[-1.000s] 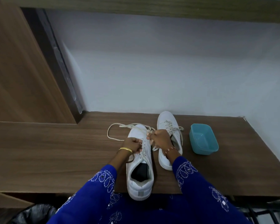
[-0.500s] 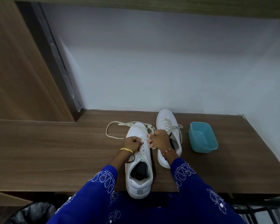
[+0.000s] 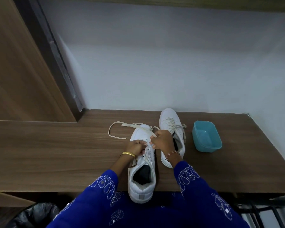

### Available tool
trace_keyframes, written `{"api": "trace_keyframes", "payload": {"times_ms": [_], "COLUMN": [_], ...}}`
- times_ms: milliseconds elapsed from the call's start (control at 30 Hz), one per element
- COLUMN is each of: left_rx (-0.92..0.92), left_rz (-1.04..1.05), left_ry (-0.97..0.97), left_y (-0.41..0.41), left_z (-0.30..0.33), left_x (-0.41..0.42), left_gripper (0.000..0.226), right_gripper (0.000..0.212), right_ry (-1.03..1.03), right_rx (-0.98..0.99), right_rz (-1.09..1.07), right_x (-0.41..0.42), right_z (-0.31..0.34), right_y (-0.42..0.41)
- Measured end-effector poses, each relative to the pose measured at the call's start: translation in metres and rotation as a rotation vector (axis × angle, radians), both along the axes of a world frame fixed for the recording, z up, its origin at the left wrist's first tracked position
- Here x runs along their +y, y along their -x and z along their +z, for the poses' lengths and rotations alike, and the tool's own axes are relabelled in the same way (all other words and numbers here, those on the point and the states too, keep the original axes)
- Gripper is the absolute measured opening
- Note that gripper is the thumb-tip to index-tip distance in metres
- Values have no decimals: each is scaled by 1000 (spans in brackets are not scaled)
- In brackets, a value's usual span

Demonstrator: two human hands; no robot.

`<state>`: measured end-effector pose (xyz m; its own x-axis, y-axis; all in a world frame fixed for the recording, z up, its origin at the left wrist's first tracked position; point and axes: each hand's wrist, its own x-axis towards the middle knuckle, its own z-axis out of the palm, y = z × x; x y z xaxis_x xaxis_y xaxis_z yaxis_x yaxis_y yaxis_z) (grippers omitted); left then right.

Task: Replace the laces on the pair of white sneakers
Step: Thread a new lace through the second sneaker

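Both hands are on the near sneaker (image 3: 142,163) at 6 o'clock on the desk (image 3: 56,153): left hand (image 3: 135,147) curled at the eyelets, right hand (image 3: 162,140) pinching the lace (image 3: 120,125). Lace loops toward 10 o'clock, second sneaker (image 3: 170,122) sits at 1 o'clock

Table (image 3: 56,153): wood-grain finish, brown, matt, smooth. Cupboard panel (image 3: 15,71) at left: same wood-grain look, lighter tone.
Near sneaker (image 3: 142,176): white, smooth leather-like upper, faint sheen; dark lining inside. Far sneaker (image 3: 169,119): same white smooth surface.
Lace (image 3: 120,127): flat woven cloth, off-white, matt.
Tub (image 3: 206,137): teal plastic, smooth, slightly glossy.
Bangle (image 3: 128,154): yellow metal, shiny.
Sleeve (image 3: 202,198): blue cloth, white stitched embroidery.
Wall (image 3: 171,63): painted, matt.
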<state>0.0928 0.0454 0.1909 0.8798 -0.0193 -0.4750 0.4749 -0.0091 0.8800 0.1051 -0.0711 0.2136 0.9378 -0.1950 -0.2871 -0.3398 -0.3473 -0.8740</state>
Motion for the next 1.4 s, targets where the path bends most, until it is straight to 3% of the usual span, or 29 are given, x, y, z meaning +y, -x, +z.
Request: {"api": "trace_keyframes", "payload": {"times_ms": [133,300,500,700,833,967,1133,1233,1333,1400], "left_rx": [-57,-209,-319,-317,-313,-312,-317,-311,-305,-311], "left_rz": [-26,-162,-284,-282,-296,-303,-263,-255,-257,-253], "left_ry": [-96,-371,-593,-589,-595,-629,-666,-681,-748,-840], "left_y": [1,-1,-6,-1,-2,-2,3,4,3,0], "left_z": [-4,0,7,9,7,6,10,8,12,13], "left_x": [0,1,3,2,3,2,-2,-2,-2,-3], "left_gripper": [36,40,27,22,38,30,21,31,9,21], "right_gripper": [37,22,39,33,36,15,19,17,16,17], "right_ry": [-65,29,-65,-24,88,275,318,393,404,386], "right_rx": [51,55,124,196,202,64,-57,-121,-141,-138], "right_rz": [-16,36,71,126,159,121,138,198,233,232], "right_x": [0,-4,-7,-9,-9,-12,-8,-4,-3,-5], "right_z": [3,5,3,4,-1,-9,-15,-12,-11,-13], "right_y": [-1,2,-3,-6,-6,-2,1,3,3,2]}}
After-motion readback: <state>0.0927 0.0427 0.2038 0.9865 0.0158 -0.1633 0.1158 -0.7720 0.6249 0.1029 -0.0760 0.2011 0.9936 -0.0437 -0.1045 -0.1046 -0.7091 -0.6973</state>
